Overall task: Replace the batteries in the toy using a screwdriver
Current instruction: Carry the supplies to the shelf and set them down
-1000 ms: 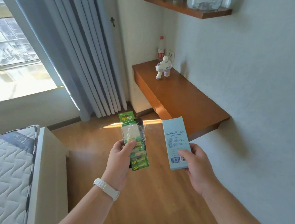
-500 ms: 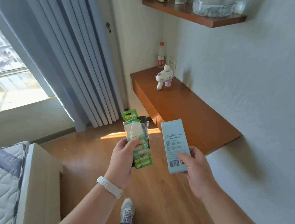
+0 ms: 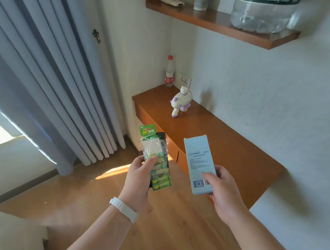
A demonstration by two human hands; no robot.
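A white and purple toy [image 3: 180, 101] stands upright on the far end of a brown wall-mounted desk [image 3: 218, 144]. My left hand [image 3: 139, 179] grips a green blister pack of batteries [image 3: 155, 159] with a dark flat item behind it. My right hand [image 3: 221, 190] holds a pale blue box [image 3: 197, 163] by its lower end, printed side toward me. Both hands hover in front of the desk's near end, well short of the toy. No screwdriver shows outside the packaging.
A red-capped bottle [image 3: 169, 71] stands in the desk's back corner beside a wall socket [image 3: 184, 79]. A wooden shelf [image 3: 217, 23] above carries a large water jug [image 3: 265, 12]. Grey curtains [image 3: 51, 72] hang at left. A mattress corner [image 3: 11, 233] lies at bottom left.
The view has moved closer to the desk and tilted up; the toy and shelf appear larger. Both hands keep their items and have shifted little relative to each other.
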